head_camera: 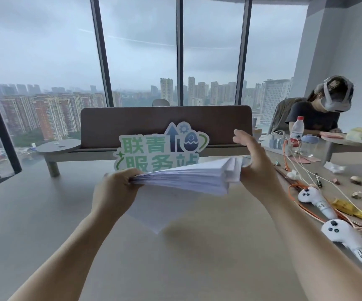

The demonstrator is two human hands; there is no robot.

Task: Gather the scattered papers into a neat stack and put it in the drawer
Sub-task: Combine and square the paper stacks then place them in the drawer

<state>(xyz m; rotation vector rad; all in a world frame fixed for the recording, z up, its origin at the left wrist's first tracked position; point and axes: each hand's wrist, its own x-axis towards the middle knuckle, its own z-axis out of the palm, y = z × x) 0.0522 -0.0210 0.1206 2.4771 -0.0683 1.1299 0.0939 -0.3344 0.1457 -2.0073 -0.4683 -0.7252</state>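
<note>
Big window wall (141, 61) fills the back, grey sky and apartment towers outside. Below it a wide pale desk (45, 235) runs across the whole view. A brown divider panel (132, 124) stands at the desk's far edge, with a small round side shelf (58, 146) at its left end. Another person (319, 111) sits at far right, wearing a white headset, bent over that side of the desk.

A die-cut sign (154, 148) leans against the divider; green characters read 联青 over 服务站, with an arrow, gear and egg graphic. Its bottom edge is hidden by the paper.

The paper stack (186, 179) is held up above the desk centre, in front of the sign, sheets fanned and uneven on the right side. A single sheet (160, 211) hangs or lies beneath it; cannot tell which. The left hand (117, 187) grips the stack's left end, fingers curled round it. The right hand (256, 159) presses flat against the right edge, fingers straight and pointing up.

Right side clutter: two white controllers (345, 237), handwritten labels on the handles unreadable; orange and white cables (295, 170); a yellow strip (353, 211); a water bottle (296, 131) with a red label, text too small to read; binder clips (357, 195).
</note>
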